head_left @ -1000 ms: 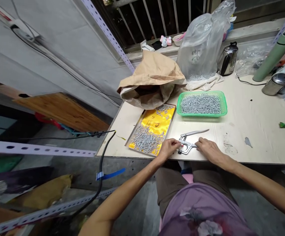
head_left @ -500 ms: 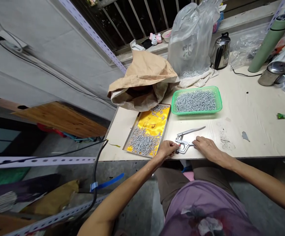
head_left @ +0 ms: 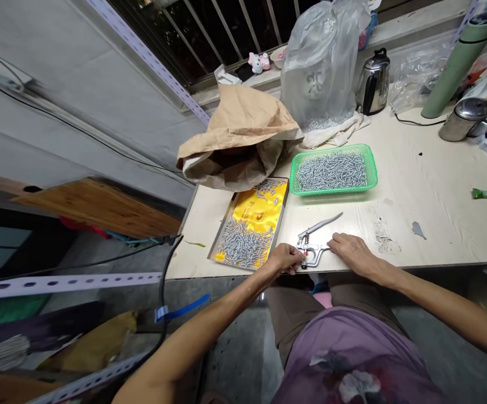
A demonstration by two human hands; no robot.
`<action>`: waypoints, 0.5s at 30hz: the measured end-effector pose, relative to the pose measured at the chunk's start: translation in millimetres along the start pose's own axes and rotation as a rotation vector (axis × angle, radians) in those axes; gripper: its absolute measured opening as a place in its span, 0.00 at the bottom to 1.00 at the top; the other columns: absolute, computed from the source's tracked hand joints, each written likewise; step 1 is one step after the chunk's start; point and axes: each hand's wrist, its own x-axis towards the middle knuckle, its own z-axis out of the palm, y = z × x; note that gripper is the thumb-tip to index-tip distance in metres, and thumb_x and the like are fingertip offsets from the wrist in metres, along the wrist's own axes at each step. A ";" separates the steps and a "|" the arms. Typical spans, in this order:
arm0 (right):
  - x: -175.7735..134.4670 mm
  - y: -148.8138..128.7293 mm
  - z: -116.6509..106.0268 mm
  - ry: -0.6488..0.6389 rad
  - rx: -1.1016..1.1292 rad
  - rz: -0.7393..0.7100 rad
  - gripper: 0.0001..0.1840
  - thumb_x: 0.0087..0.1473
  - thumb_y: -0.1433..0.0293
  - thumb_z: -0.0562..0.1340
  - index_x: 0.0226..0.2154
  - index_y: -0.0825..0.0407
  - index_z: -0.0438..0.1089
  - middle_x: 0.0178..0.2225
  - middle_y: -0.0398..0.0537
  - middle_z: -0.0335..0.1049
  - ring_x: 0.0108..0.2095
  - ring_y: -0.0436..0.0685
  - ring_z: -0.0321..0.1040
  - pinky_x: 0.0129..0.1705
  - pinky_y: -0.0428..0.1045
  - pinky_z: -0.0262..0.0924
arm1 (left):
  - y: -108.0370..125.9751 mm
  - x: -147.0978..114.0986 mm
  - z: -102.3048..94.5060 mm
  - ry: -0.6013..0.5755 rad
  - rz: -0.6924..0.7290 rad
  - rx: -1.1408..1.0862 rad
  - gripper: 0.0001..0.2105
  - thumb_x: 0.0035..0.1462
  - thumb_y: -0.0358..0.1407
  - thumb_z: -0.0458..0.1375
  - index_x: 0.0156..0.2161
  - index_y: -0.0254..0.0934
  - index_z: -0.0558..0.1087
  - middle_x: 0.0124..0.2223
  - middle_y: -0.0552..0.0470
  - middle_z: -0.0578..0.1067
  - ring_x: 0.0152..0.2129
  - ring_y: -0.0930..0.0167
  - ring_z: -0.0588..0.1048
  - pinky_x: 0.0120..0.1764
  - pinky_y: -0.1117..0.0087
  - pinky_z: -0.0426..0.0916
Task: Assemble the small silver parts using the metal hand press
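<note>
A pair of metal hand pliers (head_left: 317, 255), with a C-shaped jaw, a spring and a red bit, lies at the table's front edge. My right hand (head_left: 350, 249) is closed around the end of its lower handle, while the upper handle stands spread away. My left hand (head_left: 286, 258) is pinched at the jaw; whatever its fingertips hold is hidden or too small to name. Left of it, a shallow tray (head_left: 280, 216) with a yellow lining holds many small silvery metal pieces (head_left: 246, 244). Similar pieces fill a green plastic basket (head_left: 333, 191) farther back.
Behind the tray an open brown paper bag (head_left: 243, 132) slumps. A clear plastic bag (head_left: 317, 73), a steel kettle (head_left: 373, 84), a metal cup (head_left: 464, 120) and a green flask (head_left: 458, 70) stand at the back. Green-wrapped sweets (head_left: 483, 194) lie at the right.
The pliers have turned slightly, with the upper handle's end now pointing more steeply away from me. Both hands keep their places at the jaw and the lower handle. The view has shifted a little.
</note>
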 end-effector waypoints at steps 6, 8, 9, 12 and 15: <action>3.7 7.8 -7.5 -0.046 0.081 -0.040 0.08 0.62 0.71 0.55 0.39 0.52 0.69 0.37 0.49 0.65 0.36 0.54 0.62 0.31 0.47 0.50 | 0.4 -9.6 8.0 0.010 -0.047 0.007 0.11 0.48 0.36 0.65 0.24 0.31 0.71 0.13 0.61 0.64 0.09 0.81 0.62 0.16 0.81 0.63; 10.7 14.1 -10.5 -0.033 0.102 -0.013 0.10 0.63 0.69 0.53 0.41 0.52 0.69 0.40 0.50 0.65 0.37 0.54 0.62 0.31 0.47 0.50 | 0.6 -11.2 9.6 0.018 -0.058 0.011 0.10 0.49 0.36 0.64 0.24 0.30 0.71 0.13 0.61 0.64 0.09 0.81 0.63 0.15 0.81 0.63; 15.6 17.7 -11.2 -0.011 0.088 0.014 0.10 0.63 0.70 0.52 0.42 0.52 0.68 0.41 0.51 0.64 0.38 0.54 0.62 0.31 0.47 0.50 | 0.6 -11.6 10.1 0.019 -0.059 0.009 0.10 0.49 0.36 0.64 0.25 0.30 0.71 0.13 0.61 0.64 0.09 0.81 0.63 0.15 0.81 0.63; 33.7 28.5 -10.4 0.080 -0.021 0.105 0.14 0.61 0.77 0.51 0.46 0.53 0.67 0.44 0.54 0.64 0.41 0.58 0.59 0.34 0.49 0.49 | -0.1 -11.7 11.3 0.020 -0.065 -0.022 0.10 0.49 0.35 0.65 0.25 0.30 0.71 0.12 0.61 0.64 0.09 0.80 0.64 0.15 0.81 0.64; 50.9 37.2 -9.7 0.094 -0.094 0.120 0.14 0.60 0.78 0.51 0.42 0.55 0.69 0.41 0.55 0.66 0.42 0.60 0.56 0.36 0.51 0.47 | -1.2 -11.5 12.9 0.019 -0.079 -0.069 0.09 0.49 0.34 0.65 0.26 0.30 0.71 0.12 0.62 0.63 0.09 0.79 0.65 0.16 0.80 0.66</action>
